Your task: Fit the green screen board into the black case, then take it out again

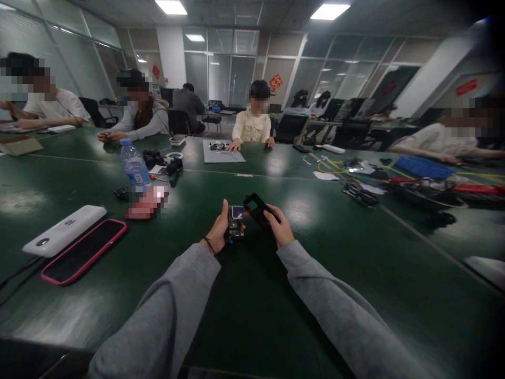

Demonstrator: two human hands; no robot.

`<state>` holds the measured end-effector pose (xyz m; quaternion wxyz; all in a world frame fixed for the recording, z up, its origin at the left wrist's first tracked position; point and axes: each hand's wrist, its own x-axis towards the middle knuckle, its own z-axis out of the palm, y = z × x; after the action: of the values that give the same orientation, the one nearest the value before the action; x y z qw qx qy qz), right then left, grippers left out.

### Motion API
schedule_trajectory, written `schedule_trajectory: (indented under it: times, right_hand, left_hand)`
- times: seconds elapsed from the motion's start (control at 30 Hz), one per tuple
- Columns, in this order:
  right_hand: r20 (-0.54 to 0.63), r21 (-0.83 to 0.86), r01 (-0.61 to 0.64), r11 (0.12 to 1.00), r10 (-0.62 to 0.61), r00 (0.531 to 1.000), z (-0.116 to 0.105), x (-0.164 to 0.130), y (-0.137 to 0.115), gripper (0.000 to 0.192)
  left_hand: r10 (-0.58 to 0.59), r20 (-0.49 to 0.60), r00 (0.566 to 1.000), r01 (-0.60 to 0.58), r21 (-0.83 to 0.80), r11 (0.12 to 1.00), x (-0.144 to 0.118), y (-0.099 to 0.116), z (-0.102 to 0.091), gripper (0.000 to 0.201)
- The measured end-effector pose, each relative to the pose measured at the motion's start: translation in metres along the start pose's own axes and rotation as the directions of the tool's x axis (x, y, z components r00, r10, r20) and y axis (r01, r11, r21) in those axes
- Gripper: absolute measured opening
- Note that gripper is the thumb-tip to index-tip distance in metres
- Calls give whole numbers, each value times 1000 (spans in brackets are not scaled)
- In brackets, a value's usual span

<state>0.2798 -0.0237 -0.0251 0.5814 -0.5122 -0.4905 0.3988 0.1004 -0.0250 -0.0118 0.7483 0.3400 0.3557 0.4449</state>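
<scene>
My left hand [220,226] holds a small circuit board [236,227] upright, with a little square screen at its top. The thumb points up along the board's left edge, and fingertips show at its right side. My right hand [280,225] grips a black plastic cover [258,208] that has a rectangular window near its upper end. The cover is tilted to the left, its top corner close to the board's screen. Both pieces are held above the green table [252,305]. Whether they touch, I cannot tell.
To the left lie a white power bank [65,230], a pink-rimmed phone [84,251], a red object [147,202] and a water bottle [134,164]. Cables and a blue tray [424,167] sit at the right. Across the table, a person [253,121] has hands by a grey mat [224,156].
</scene>
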Motion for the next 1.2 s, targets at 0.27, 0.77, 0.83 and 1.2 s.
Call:
schedule_trajectory:
  times: [0.27,0.77,0.83,1.2]
  right_hand:
    - [38,-175,-27,984,34,999,2,-3,6,52]
    - [67,-465,274,842,-275,959,12,-19,2,58]
    - [102,-519,389,761,-396,912,14,-23,-2,56]
    - [254,-640,526,560,-492,833,16,-22,6,61]
  left_hand:
    - [10,11,1000,-9,-70,998,2,1,-4,70]
    - [61,34,998,-45,-354,934,10,0,-13,64]
    - [78,38,996,-57,-392,918,10,0,-14,63]
    - [66,45,997,-39,-443,896,12,1,-19,63]
